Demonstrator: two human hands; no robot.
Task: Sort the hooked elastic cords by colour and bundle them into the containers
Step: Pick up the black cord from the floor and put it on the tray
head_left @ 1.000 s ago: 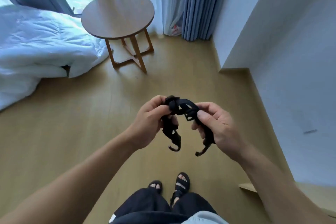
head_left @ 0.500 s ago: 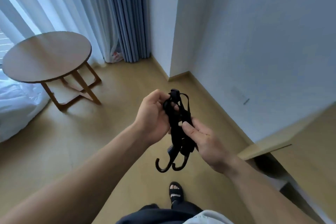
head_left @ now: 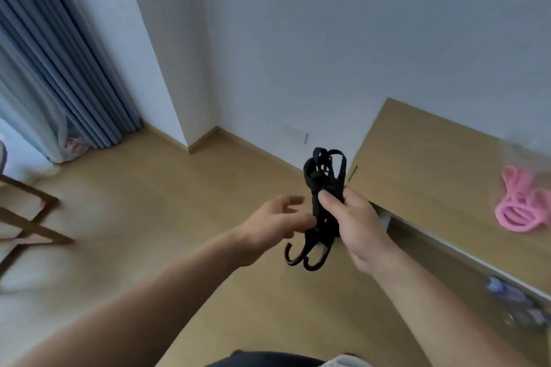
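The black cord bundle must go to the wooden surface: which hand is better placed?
Right. The right hand grips the black cord bundle nearest the wooden surface; the left hand is open, beside it.

Black elastic cord bundle with two black curved hooks (head_left: 323,202), centre. Pink looped elastic cord bundle (head_left: 520,205), far right, on the pale tan wooden counter (head_left: 423,164). Floor (head_left: 167,194): light yellowish wood-plank pattern. Pleated curtain (head_left: 59,68), far left: blue-grey with vertical folds. Wall (head_left: 328,39): plain pale grey-white. Table legs (head_left: 26,217), left edge: dark brown wood.
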